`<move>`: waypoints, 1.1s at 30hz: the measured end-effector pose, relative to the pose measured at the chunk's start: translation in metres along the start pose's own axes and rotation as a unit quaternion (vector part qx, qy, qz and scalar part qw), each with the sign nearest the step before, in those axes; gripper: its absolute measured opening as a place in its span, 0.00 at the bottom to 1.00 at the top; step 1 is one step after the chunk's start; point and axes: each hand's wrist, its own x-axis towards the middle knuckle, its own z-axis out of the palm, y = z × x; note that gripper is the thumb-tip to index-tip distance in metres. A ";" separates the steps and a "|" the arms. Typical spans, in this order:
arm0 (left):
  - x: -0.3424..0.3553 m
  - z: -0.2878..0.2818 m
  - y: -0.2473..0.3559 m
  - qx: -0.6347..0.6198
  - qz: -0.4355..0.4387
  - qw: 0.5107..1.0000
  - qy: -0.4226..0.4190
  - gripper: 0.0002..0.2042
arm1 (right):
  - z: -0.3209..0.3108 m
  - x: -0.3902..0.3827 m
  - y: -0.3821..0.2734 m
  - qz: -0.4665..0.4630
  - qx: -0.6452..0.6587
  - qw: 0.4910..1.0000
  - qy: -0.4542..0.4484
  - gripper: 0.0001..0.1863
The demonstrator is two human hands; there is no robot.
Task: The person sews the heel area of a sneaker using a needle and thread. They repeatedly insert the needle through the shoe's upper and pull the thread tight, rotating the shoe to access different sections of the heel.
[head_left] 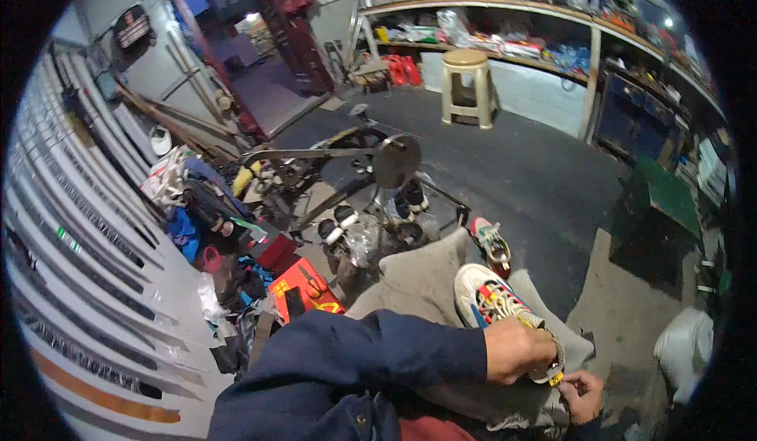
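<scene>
A white sneaker (473, 287) with red, yellow and blue patches and pale laces lies over a grey cloth (418, 271) on my lap. My left hand (516, 352) is closed at the sneaker's ankle opening, knuckles up, its fingertips hidden. At the heel end, a small yellow tab (556, 379) sticks out, and my right hand (582, 396) pinches it between thumb and finger. A similar sneaker (492, 245) rests on the floor just beyond the cloth.
A metal stand with a round plate (397, 161) rises ahead. Left of the cloth are a red box (296, 277) with scissors (315, 287) and a black phone-like slab (294, 303). Farther off are a beige stool (465, 86), cluttered shelves (544, 15) and a dark green box (658, 212).
</scene>
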 end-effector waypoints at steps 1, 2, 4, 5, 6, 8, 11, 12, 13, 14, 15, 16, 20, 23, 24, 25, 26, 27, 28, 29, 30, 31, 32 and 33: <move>-0.001 0.003 -0.004 0.077 -0.013 0.997 -0.029 0.11 | 0.000 0.002 -0.005 0.030 0.007 1.000 0.005 0.07; 0.000 0.008 -0.010 0.101 -0.042 0.993 -0.035 0.13 | -0.001 0.003 -0.010 0.060 -0.033 0.998 -0.006 0.06; 0.003 0.017 -0.022 0.137 -0.108 0.982 -0.078 0.17 | 0.004 0.002 -0.022 -0.042 -0.125 0.990 -0.043 0.12; 0.008 0.022 -0.030 0.148 -0.148 0.966 -0.151 0.14 | 0.007 0.000 -0.028 -0.061 -0.129 0.989 -0.036 0.12; 0.008 0.028 -0.037 0.133 -0.177 0.958 -0.182 0.12 | 0.010 0.000 -0.034 -0.062 -0.131 0.989 -0.033 0.11; 0.005 0.042 -0.050 0.077 -0.181 0.974 -0.114 0.09 | 0.016 -0.002 -0.046 -0.063 -0.137 0.988 -0.025 0.11; -0.001 0.066 -0.074 0.021 -0.216 0.974 -0.069 0.10 | 0.023 0.000 -0.063 -0.010 -0.130 0.991 -0.031 0.11; -0.003 0.077 -0.080 -0.029 -0.202 0.979 0.006 0.09 | 0.024 0.002 -0.069 -0.035 -0.132 0.990 -0.036 0.10; -0.004 0.087 -0.085 -0.080 -0.204 0.975 0.040 0.09 | 0.026 0.004 -0.075 -0.044 -0.148 0.987 -0.041 0.10; -0.005 0.094 -0.091 -0.128 -0.210 0.967 0.068 0.08 | 0.026 0.006 -0.081 -0.052 -0.163 0.984 -0.045 0.10; -0.005 0.101 -0.096 -0.177 -0.215 0.956 0.095 0.08 | 0.028 0.008 -0.086 -0.060 -0.177 0.981 -0.050 0.09; -0.005 0.105 -0.101 -0.251 -0.182 0.948 0.069 0.09 | 0.029 0.011 -0.091 -0.023 -0.170 0.983 -0.063 0.09; -0.006 0.107 -0.110 -0.388 -0.170 0.904 0.058 0.11 | 0.039 0.016 -0.101 -0.057 -0.232 0.969 -0.058 0.08; -0.007 0.096 -0.112 -0.323 -0.171 0.931 0.026 0.12 | 0.050 0.014 -0.103 -0.073 -0.274 0.958 -0.043 0.08; -0.006 0.092 -0.113 -0.291 -0.175 0.940 0.014 0.11 | 0.055 0.013 -0.103 -0.091 -0.295 0.950 -0.037 0.09; -0.006 0.089 -0.112 -0.257 -0.138 0.956 0.029 0.11 | 0.059 0.011 -0.102 -0.109 -0.315 0.942 -0.032 0.09; -0.005 0.084 -0.113 -0.231 -0.100 0.968 0.004 0.10 | 0.064 0.011 -0.101 -0.107 -0.366 0.924 -0.029 0.09; -0.005 0.081 -0.112 -0.226 -0.069 0.972 -0.023 0.09 | 0.071 0.011 -0.100 -0.102 -0.416 0.903 -0.024 0.10; -0.007 0.076 -0.112 -0.227 -0.021 0.974 -0.010 0.08 | 0.077 0.010 -0.099 -0.091 -0.465 0.880 -0.016 0.10; -0.009 0.071 -0.112 -0.248 -0.015 0.969 -0.001 0.07 | 0.085 0.008 -0.098 -0.070 -0.490 0.869 0.007 0.10; -0.012 0.066 -0.109 -0.229 -0.045 0.972 -0.023 0.07 | 0.090 0.011 -0.097 -0.168 -0.517 0.838 0.045 0.07; -0.017 0.058 -0.110 -0.190 -0.065 0.979 -0.016 0.09 | 0.098 0.011 -0.096 -0.163 -0.545 0.821 0.057 0.08; -0.018 0.053 -0.107 -0.178 -0.093 0.979 -0.035 0.11 | 0.101 0.008 -0.098 -0.104 -0.507 0.855 0.044 0.09; -0.022 0.044 -0.107 -0.154 -0.084 0.983 -0.050 0.11 | 0.105 0.009 -0.098 -0.123 -0.516 0.846 0.060 0.09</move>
